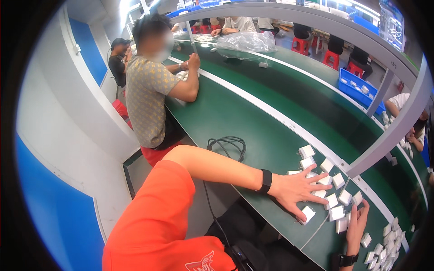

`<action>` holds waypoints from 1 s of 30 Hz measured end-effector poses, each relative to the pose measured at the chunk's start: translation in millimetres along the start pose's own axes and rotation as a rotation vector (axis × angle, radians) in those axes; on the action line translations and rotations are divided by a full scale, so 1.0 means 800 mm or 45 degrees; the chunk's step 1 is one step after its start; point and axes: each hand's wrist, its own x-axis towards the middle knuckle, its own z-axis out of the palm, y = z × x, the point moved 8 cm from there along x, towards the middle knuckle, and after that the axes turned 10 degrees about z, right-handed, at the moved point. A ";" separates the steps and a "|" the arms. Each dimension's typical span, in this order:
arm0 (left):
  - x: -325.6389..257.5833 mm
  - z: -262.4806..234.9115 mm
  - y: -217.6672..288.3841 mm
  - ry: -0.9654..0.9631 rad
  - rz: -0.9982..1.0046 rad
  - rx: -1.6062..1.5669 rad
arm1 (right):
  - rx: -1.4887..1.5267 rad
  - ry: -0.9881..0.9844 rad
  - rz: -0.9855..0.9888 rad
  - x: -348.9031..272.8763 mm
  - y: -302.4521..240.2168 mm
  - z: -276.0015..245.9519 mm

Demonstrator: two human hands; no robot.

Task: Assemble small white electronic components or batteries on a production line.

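My left hand [296, 189] lies over a loose group of small white blocks, which look like charger plugs, with its fingers spread wide. Its thumb touches a white block [308, 215] near the table edge, and its fingertips reach among other white blocks [331, 201]. On the right side of the group is my right hand [356, 226], fingers stretched out. Its fingertips are at a white block [357, 198] and beside another [342, 225]; whether they press on them I cannot tell. Part of the group is hidden under my left hand.
A pile of white blocks [388, 246] lies right of my right hand. A black cable [228, 143] coils on the green table [253, 122]. A metal frame post [375, 147] rises beyond the blocks. To the left a co-worker [151, 90] handles white pieces; a blue bin [357, 86] stands across.
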 end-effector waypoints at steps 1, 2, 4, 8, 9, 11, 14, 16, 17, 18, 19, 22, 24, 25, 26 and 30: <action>0.000 -0.001 -0.001 -0.005 -0.006 0.005 | 0.007 -0.005 -0.004 -0.001 0.002 0.000; -0.001 -0.002 -0.003 -0.019 -0.017 0.001 | 0.049 -0.006 -0.006 -0.002 0.003 -0.001; 0.001 -0.005 -0.004 -0.036 -0.016 -0.009 | 0.091 0.002 0.002 -0.004 0.005 -0.005; 0.001 -0.015 0.000 -0.051 -0.006 0.010 | 0.330 0.110 -0.019 0.004 0.023 -0.022; 0.002 -0.019 0.003 -0.043 0.008 0.020 | 0.389 0.158 -0.059 0.006 0.032 -0.029; -0.003 -0.027 0.012 -0.048 0.005 0.038 | 0.435 0.117 0.004 0.016 0.054 -0.031; -0.016 -0.047 0.026 -0.062 -0.085 0.066 | 0.466 0.067 0.070 0.016 0.049 -0.029; -0.026 -0.058 0.047 -0.063 -0.114 0.034 | 0.453 0.052 0.062 0.012 0.039 -0.029; -0.033 -0.059 0.056 -0.063 -0.143 0.001 | 0.446 0.048 0.039 0.011 0.035 -0.029; -0.040 -0.048 0.069 -0.105 -0.134 -0.052 | 0.434 0.049 0.017 0.009 0.033 -0.031; -0.049 -0.036 0.083 -0.096 -0.080 -0.035 | 0.431 0.039 0.014 0.008 0.031 -0.029; -0.067 -0.009 0.105 -0.062 -0.003 -0.038 | 0.413 0.058 0.004 0.005 0.032 -0.025; -0.070 0.000 0.106 -0.036 -0.003 0.002 | 0.431 0.016 -0.040 0.006 0.032 -0.025; -0.072 0.001 0.108 -0.024 0.003 -0.013 | 0.413 0.019 -0.032 0.003 0.030 -0.022; -0.078 0.003 0.103 -0.022 -0.065 -0.043 | 0.427 0.045 -0.051 0.000 0.027 -0.018; -0.063 -0.010 0.087 0.013 -0.087 -0.080 | 0.442 0.128 0.000 -0.001 0.059 -0.042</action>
